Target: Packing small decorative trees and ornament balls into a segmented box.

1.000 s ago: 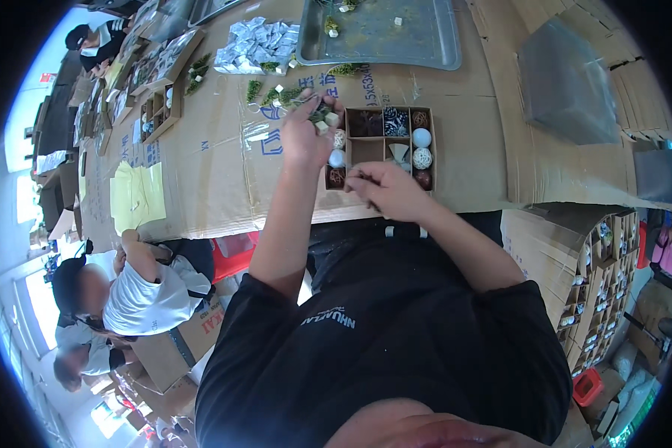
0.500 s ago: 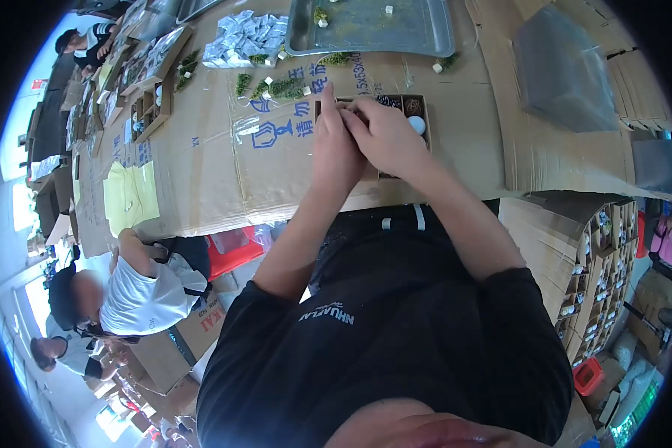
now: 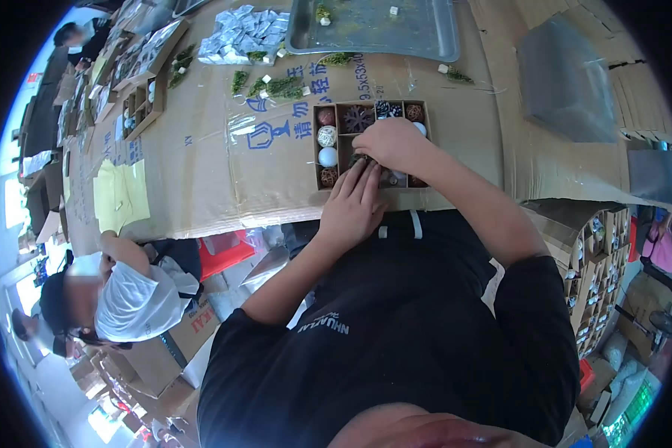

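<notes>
Tabletop, near edge: left hand and right hand meet over divided box; I can't make out what either grip holds. Light fingertip pressure seems best.

Hands blocking box ctr, tray at far side, open path L over cardbd

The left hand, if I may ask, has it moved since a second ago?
Yes, the left hand moved right and downward in view, judged against the divided cardboard box.
</notes>
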A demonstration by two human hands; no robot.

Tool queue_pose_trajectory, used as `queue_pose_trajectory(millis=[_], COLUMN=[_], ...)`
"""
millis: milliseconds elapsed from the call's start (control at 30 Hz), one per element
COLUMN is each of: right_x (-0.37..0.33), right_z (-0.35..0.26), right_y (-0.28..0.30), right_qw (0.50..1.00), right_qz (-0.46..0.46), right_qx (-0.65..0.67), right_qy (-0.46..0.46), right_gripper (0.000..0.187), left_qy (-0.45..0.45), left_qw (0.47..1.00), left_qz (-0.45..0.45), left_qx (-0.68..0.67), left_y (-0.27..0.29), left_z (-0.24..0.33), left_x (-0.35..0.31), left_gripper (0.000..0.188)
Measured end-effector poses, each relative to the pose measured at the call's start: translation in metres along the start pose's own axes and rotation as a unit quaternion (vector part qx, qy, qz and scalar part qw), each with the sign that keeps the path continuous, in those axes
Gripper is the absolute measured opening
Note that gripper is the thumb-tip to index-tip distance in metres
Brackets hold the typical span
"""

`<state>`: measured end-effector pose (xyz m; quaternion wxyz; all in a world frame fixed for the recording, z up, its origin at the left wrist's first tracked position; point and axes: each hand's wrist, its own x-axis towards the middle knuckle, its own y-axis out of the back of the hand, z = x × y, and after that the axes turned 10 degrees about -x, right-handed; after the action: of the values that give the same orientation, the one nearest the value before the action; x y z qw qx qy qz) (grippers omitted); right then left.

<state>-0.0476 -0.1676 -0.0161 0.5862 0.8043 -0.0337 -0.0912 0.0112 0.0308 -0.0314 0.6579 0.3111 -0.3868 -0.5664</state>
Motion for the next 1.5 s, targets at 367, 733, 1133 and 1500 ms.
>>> queue_pose_trajectory(millis=[367,733,1133,1500], right_x=[-0.089,-0.023,0.066,0.041], right_z=[0.180,0.045,-0.008,-0.021], right_y=[0.030,0.092,0.096,0.106], right_qw=[0.852,0.680,0.680,0.717], right_qz=[0.199,0.377,0.278,0.220], right_qx=[-0.249,0.569,0.653,0.640], right_qy=[-0.416,-0.267,-0.182,-0.164], right_gripper=[0.020,0.019,0.024,0.028], left_qy=[-0.030,0.221,0.213,0.215], left_qw=[0.987,0.939,0.932,0.934], left_qz=[0.067,0.255,0.294,0.287], left_qx=[-0.143,0.064,0.012,0.007], left_y=[0.018,0.055,0.053,0.053], left_z=[-0.018,-0.157,-0.157,-0.160], left_x=[0.009,0.007,0.010,0.006], left_gripper=[0.048,0.034,0.030,0.025])
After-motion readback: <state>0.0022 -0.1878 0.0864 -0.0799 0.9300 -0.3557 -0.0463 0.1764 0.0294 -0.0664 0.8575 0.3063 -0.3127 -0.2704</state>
